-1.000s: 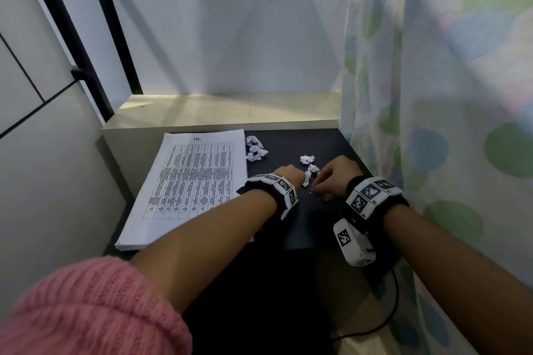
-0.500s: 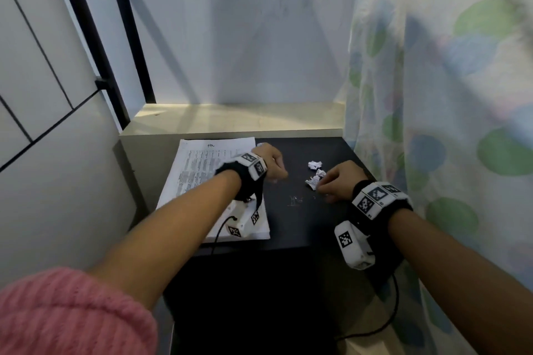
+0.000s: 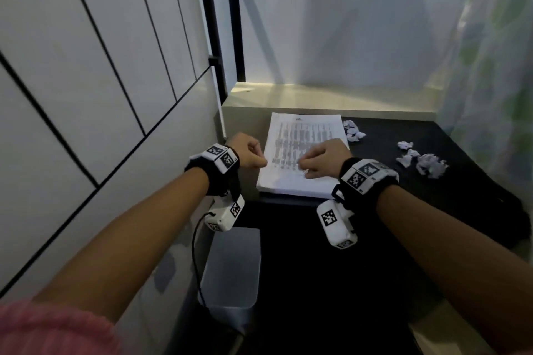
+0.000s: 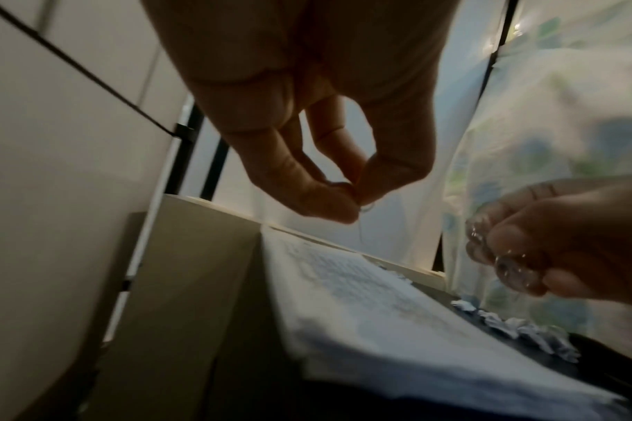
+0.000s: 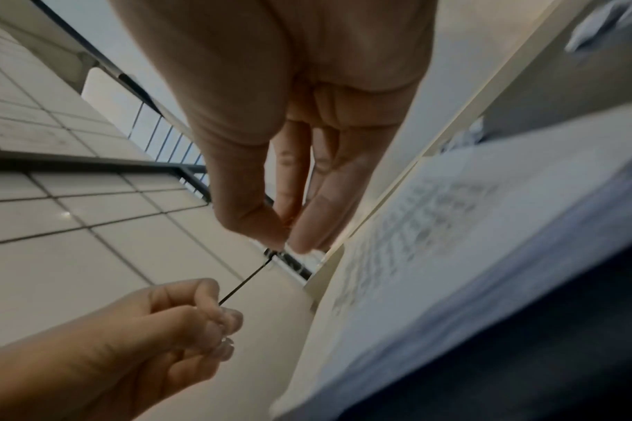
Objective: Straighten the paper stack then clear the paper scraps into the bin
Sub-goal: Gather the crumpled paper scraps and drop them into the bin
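Scraps wait while I fuss over the stack

My left hand [image 3: 250,153] and right hand [image 3: 324,159] pinch fingertips above the paper stack [image 3: 302,153]; the paper scraps [image 3: 424,161] beside it look light and crushable, so I'd scoop them whole.

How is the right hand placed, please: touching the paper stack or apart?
Apart: the left wrist view shows curtain between the right hand and the paper stack below.

No words or numbers can be read. The top sheet of the paper stack [image 3: 302,153], in the middle of the frame, has rows of print, but they are too blurry. The wrist bands [image 3: 220,157] show only black-and-white square patterns.
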Demonstrator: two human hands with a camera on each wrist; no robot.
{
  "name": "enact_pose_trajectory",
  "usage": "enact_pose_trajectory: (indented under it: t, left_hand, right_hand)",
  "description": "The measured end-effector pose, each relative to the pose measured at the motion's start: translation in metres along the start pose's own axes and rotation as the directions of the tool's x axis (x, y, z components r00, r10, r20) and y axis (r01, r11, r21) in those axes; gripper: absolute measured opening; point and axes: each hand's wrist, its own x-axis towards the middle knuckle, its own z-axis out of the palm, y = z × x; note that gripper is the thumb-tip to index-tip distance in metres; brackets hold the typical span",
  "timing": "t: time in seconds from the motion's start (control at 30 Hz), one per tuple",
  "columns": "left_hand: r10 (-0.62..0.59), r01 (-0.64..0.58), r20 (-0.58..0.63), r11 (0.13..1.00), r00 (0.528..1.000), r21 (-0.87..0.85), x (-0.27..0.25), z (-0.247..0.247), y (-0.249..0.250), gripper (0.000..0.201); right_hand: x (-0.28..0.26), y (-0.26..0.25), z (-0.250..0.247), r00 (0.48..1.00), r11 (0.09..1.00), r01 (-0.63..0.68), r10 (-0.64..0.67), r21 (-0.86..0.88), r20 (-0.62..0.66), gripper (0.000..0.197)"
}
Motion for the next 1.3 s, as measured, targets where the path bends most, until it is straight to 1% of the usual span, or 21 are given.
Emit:
enact_pose_trajectory:
  t: [0.03, 0.1, 0.17, 0.23, 0.33, 0.43, 0.57, 0.67, 0.77, 0.83, 0.9, 0.97, 1.1, 1.2, 1.3]
  left_hand:
    - [-0.031, 0.032, -0.015, 0.999, 0.999, 0.009, -0.005, -0.004, -0.016, 0.033]
    - [-0.101, 0.101, -0.036, 0.995, 0.994, -0.012, -0.014, -0.009, -0.048, 0.034]
    - [-0.169, 0.169, -0.040, 0.986, 0.985, -0.014, -0.025, -0.012, -0.076, 0.035]
    - [-0.216, 0.216, -0.040, 0.976, 0.976, -0.001, -0.036, -0.012, -0.100, 0.033]
    - [-0.281, 0.282, -0.037, 0.959, 0.959, 0.017, -0.047, -0.007, -0.131, 0.034]
    - [-0.330, 0.329, -0.004, 0.943, 0.944, 0.054, -0.051, 0.005, -0.157, 0.033]
    - [-0.385, 0.379, 0.047, 0.919, 0.922, 0.110, -0.048, 0.029, -0.185, 0.031]
    - [-0.439, 0.426, 0.084, 0.894, 0.894, 0.138, -0.040, 0.049, -0.204, 0.027]
    - [-0.461, 0.438, 0.137, 0.883, 0.877, 0.168, -0.030, 0.064, -0.217, 0.007]
    - [-0.459, 0.423, 0.149, 0.879, 0.876, 0.221, -0.022, 0.075, -0.228, 0.015]
    - [-0.451, 0.409, 0.155, 0.880, 0.879, 0.239, -0.015, 0.084, -0.237, 0.010]
    - [-0.461, 0.413, 0.194, 0.878, 0.866, 0.244, -0.009, 0.090, -0.241, 0.008]
    - [-0.476, 0.408, 0.234, 0.867, 0.847, 0.288, -0.004, 0.094, -0.246, 0.016]
    - [-0.498, 0.409, 0.236, 0.846, 0.834, 0.342, -0.006, 0.097, -0.246, 0.008]
    - [-0.509, 0.426, 0.209, 0.839, 0.835, 0.340, -0.004, 0.102, -0.251, 0.025]
  right_hand:
    - [-0.001, -0.003, 0.016, 1.000, 1.000, 0.014, -0.014, 0.006, 0.025, 0.011]
    - [-0.005, -0.008, 0.048, 0.996, 1.000, 0.030, -0.030, -0.001, 0.088, 0.008]
    - [-0.012, -0.012, 0.077, 0.985, 0.997, 0.067, -0.060, -0.039, 0.159, 0.003]
    - [-0.020, -0.011, 0.104, 0.969, 0.991, 0.100, -0.078, -0.083, 0.233, 0.005]
    - [-0.024, 0.000, 0.142, 0.939, 0.981, 0.115, -0.056, -0.155, 0.338, 0.005]
    - [-0.018, 0.022, 0.176, 0.921, 0.944, 0.107, 0.024, -0.313, 0.388, 0.015]
    - [0.000, 0.061, 0.204, 0.913, 0.902, 0.039, 0.142, -0.430, 0.382, 0.015]
    - [0.018, 0.090, 0.221, 0.920, 0.869, 0.005, 0.189, -0.494, 0.343, 0.016]
    - [0.031, 0.115, 0.240, 0.927, 0.871, -0.050, 0.223, -0.488, 0.302, 0.013]
    - [0.039, 0.128, 0.248, 0.932, 0.874, -0.094, 0.246, -0.477, 0.267, 0.017]
    - [0.044, 0.135, 0.252, 0.926, 0.867, -0.129, 0.279, -0.480, 0.254, 0.019]
    - [0.047, 0.139, 0.253, 0.917, 0.861, -0.149, 0.305, -0.487, 0.258, 0.023]
    - [0.050, 0.143, 0.255, 0.904, 0.852, -0.146, 0.322, -0.503, 0.282, 0.021]
    - [0.048, 0.141, 0.254, 0.895, 0.834, -0.113, 0.321, -0.540, 0.308, 0.021]
    - [0.045, 0.138, 0.252, 0.895, 0.826, -0.093, 0.314, -0.555, 0.318, 0.022]
